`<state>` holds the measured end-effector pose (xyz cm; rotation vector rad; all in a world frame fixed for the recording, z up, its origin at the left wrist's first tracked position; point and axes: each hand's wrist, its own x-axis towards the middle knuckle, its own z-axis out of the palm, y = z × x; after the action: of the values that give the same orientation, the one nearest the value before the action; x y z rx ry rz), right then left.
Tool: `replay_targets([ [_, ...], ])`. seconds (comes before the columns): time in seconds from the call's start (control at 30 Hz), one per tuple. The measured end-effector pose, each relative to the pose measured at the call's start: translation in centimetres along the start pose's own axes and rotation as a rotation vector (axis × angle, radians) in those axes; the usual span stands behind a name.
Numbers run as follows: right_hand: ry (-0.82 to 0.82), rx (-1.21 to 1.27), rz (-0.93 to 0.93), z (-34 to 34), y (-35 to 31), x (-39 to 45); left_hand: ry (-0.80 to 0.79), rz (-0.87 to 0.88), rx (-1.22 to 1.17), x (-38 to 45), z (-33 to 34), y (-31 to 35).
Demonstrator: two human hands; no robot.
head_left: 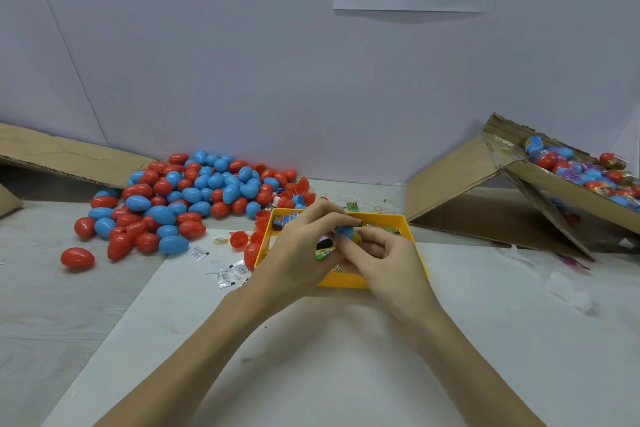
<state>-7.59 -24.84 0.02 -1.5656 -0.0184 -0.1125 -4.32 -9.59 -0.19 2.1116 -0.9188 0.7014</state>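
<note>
Both hands meet over a yellow tray (348,281) at the table's middle. My left hand (304,246) curls round a blue plastic egg half (345,231) and some small printed packets (325,248). My right hand (384,253) pinches at the same egg half from the right. The tray holds several small printed packets (284,219). Most of the egg half is hidden by my fingers.
A big pile of red and blue plastic eggs (194,191) lies at the back left, with a stray red egg (77,257) nearer. White sachets (228,272) lie left of the tray. A tipped cardboard box (519,184) with wrapped eggs (581,170) stands at the right. A cardboard flap (69,156) lies far left.
</note>
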Motion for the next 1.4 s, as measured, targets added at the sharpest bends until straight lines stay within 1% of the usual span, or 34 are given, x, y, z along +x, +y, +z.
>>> replay_targets([
  [0.13,0.043,0.04,-0.039,0.3,0.5,0.1,0.067,-0.008,0.069,0.0,0.3,0.7],
  [0.3,0.143,-0.017,-0.07,0.6,1.0,0.3,0.112,-0.049,0.156,-0.5,1.1,1.7],
  [0.53,0.196,-0.045,-0.12,1.1,1.7,0.4,0.156,-0.09,0.215,-0.7,1.6,1.8],
  [0.67,0.169,-0.044,-0.154,1.1,1.6,0.3,0.185,-0.082,0.193,-0.7,1.7,1.4],
  [0.73,0.146,-0.081,-0.162,1.1,1.7,0.4,0.156,-0.074,0.192,-0.7,1.7,1.1],
  [0.83,0.129,-0.063,-0.113,1.1,1.8,0.4,0.079,-0.075,0.177,-0.9,1.8,0.7],
  [0.9,0.114,-0.061,-0.088,1.1,1.8,0.4,0.073,-0.07,0.176,-1.1,2.0,0.5],
  [1.0,0.051,-0.071,-0.081,0.9,1.1,0.3,0.071,-0.064,0.185,-1.1,2.1,0.3],
  [1.1,0.026,-0.1,-0.06,0.2,-0.1,0.7,0.06,-0.094,0.224,-1.2,1.8,0.1],
  [1.17,0.048,0.008,-0.004,-1.4,-1.7,2.2,0.071,-0.109,0.284,-1.0,1.3,-0.2],
  [1.2,0.056,0.127,0.026,-2.7,-3.0,3.5,0.075,-0.117,0.309,-0.9,1.0,-0.3],
  [1.27,0.094,0.482,0.065,-6.5,-6.5,6.6,0.08,-0.133,0.343,-0.8,0.6,-0.8],
  [1.33,0.202,0.769,0.025,-10.7,-10.1,9.4,0.071,-0.143,0.38,-0.8,0.4,-1.3],
  [1.4,0.28,0.878,-0.019,-13.7,-12.2,11.1,0.054,-0.152,0.41,-0.9,0.4,-1.8],
])
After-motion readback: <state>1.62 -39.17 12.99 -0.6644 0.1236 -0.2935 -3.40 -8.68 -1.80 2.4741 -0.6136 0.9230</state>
